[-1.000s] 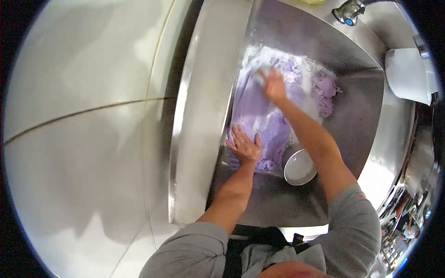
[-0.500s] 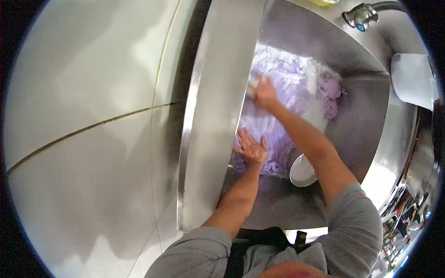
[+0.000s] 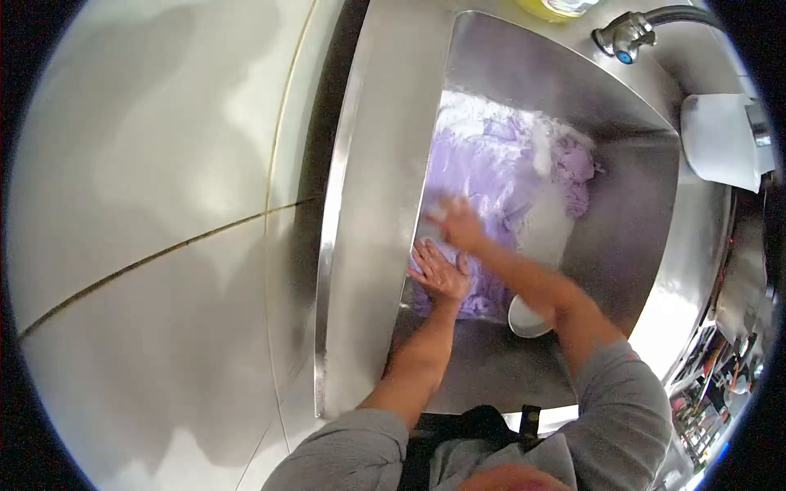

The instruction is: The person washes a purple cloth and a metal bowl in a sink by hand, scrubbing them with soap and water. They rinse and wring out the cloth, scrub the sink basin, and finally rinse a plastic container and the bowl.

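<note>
A wet purple cloth (image 3: pixel 467 168) lies spread over the bottom of the metal sink (image 3: pixel 626 204), with white suds on its far part and a bunched end at the right. My left hand (image 3: pixel 442 274) presses on the near left part of the cloth, palm down and fingers spread. Just beyond it, my right hand (image 3: pixel 460 227) is over the cloth, smeared by motion. Its fingers look curled round a pale object that is too blurred to name. Under my right forearm sits a round white dish (image 3: pixel 530 317), partly hidden.
A tap (image 3: pixel 626 37) stands at the sink's far right corner. A container of yellow liquid (image 3: pixel 557 8) is on the far rim. To the right is a white plastic container (image 3: pixel 720 139). A pale tiled wall (image 3: pixel 164 164) rises on the left, beside the metal ledge (image 3: pixel 377 204).
My right hand has swept towards me over the cloth and is now close to my left hand. The left hand stays flat in about the same place. The view has shifted slightly.
</note>
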Tool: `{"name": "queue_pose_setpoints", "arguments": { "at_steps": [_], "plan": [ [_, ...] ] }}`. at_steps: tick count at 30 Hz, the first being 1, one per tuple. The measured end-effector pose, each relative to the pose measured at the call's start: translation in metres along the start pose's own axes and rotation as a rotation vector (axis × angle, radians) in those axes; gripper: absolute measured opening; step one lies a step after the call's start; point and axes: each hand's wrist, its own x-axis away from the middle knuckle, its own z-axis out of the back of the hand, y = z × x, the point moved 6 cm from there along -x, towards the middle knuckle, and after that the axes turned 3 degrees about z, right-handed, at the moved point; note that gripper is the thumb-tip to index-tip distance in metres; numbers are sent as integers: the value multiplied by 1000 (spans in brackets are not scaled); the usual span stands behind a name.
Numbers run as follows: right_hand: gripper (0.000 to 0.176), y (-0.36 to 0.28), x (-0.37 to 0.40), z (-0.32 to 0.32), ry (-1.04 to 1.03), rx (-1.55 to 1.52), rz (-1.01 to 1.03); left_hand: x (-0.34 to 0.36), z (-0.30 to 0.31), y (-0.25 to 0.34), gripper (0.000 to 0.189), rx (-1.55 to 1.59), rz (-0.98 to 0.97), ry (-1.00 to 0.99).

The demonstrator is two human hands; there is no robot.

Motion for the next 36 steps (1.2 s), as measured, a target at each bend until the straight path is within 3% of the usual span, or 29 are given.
{"name": "queue_pose_setpoints", "arguments": {
  "at_steps": [1,2,5,8,9,11,14,15,16,19,21,22,23,25,26,28,29,31,33,35,36],
  "plan": [
    [53,6,-7,-5,-102,59,158,-1,1,-5,83,-11,-8,-6],
    [52,38,-47,17,-125,-65,-71,1,3,-4,84,-51,-13,-52],
    [44,35,-41,-6,-7,-269,-183,2,-7,-7,87,-86,-27,-102],
    [38,-2,-6,39,202,-460,-257,11,-16,-7,80,72,-162,252],
    [38,20,-36,38,144,-374,-209,5,-9,1,80,97,-190,238],
    [40,51,-57,28,-5,-235,-116,1,-2,3,85,-57,-53,14],
    [41,23,-29,-12,-68,-169,-83,-3,3,2,84,-49,-63,32],
    [44,-18,13,8,74,-226,30,1,2,4,83,-67,-56,26],
    [44,-9,5,14,77,-223,35,-2,5,8,83,-64,-53,31],
    [46,15,-24,-1,-164,-143,156,12,5,-5,80,-76,-49,-69],
    [55,60,-69,42,-77,-143,-236,-2,6,8,80,39,-5,-73],
    [54,77,-71,46,10,-195,-293,-6,4,18,79,-75,21,-82],
    [53,93,-57,46,87,-258,-356,-16,28,44,77,60,-46,-100],
    [44,128,-9,35,372,-885,-777,-36,29,100,71,144,-274,-173],
    [40,149,17,14,236,-849,-836,-54,16,114,69,75,-354,-103],
    [34,162,49,28,245,-868,-872,-102,13,141,67,-47,-506,-19],
    [32,160,60,60,386,-931,-858,-130,28,150,66,-104,-580,-14],
    [30,159,89,76,329,-1025,-835,-177,30,151,61,89,-531,9],
    [28,168,86,79,358,-1139,-786,-153,43,156,61,-26,-456,97],
    [24,174,96,68,570,-959,-708,-92,29,153,58,-199,-641,-177],
    [24,173,92,70,566,-961,-703,-106,27,157,58,-200,-634,-176]
  ]
}}
